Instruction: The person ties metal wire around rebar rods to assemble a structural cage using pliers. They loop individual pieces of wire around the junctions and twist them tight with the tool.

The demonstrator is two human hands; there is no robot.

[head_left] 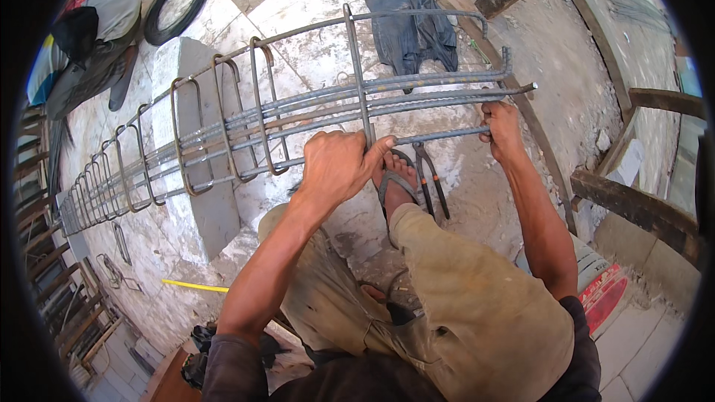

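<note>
A long cage of steel rebar [298,102] with several bent wire stirrups [195,134] stretches from the far left across in front of me. My left hand [339,166] is closed round the near rebar, its thumb against the foot of the rightmost stirrup [354,56]. The right hand [501,132] grips the end of that same near rebar [443,135], with fingers curled round it. Between my hands, pincers [430,182] with dark, orange-marked handles lie on the ground by my sandalled foot [395,184].
A pale block [192,212] props the cage at left. Dark cloth [413,28] lies beyond the bars. A coil of black wire [153,21] and a bent-over person [93,37] are at the far left. Timber beams [633,208] stand at right; a yellow strip [195,286] lies at left.
</note>
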